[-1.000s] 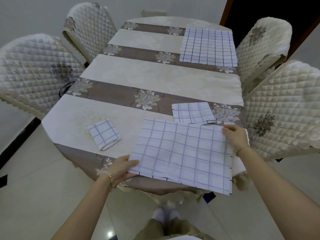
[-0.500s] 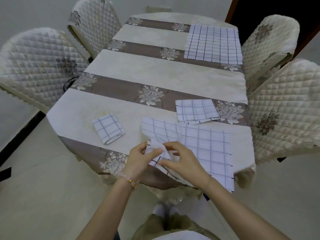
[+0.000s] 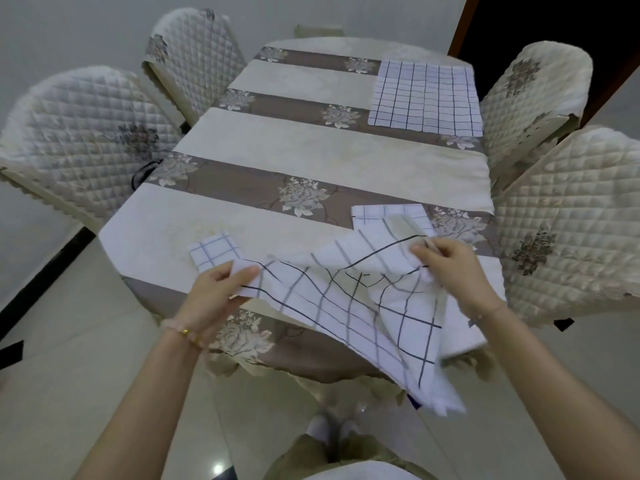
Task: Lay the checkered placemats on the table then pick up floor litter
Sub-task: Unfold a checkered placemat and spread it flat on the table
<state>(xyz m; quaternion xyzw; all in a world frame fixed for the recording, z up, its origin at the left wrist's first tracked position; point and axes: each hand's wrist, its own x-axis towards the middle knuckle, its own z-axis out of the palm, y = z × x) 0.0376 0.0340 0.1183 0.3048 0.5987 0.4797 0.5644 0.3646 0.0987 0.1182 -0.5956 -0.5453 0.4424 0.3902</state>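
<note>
Placemats of white cloth with a dark checkered grid are the concern, and the one in hand is lifted off the near right part of the bench, which wears a cream and brown floral cloth. The left hand pinches the mat's left edge between thumb and curled fingers; the right hand is closed on a bunched fold at the far right. Held by two points well apart, the cloth sags between them and a loose corner droops over the near edge toward the floor, so it is not yet flat (probably being opened out or turned before it is spread).

Its long axis runs roughly left to right across the near end, slanting down to the near right where the corner hangs.

A spread checkered placemat lies flat at the far right, in front of a quilted cream chair. A small folded checkered cloth sits just beside the left hand, and another folded one lies partly hidden behind the lifted mat; both look to be waiting their turn.
</note>
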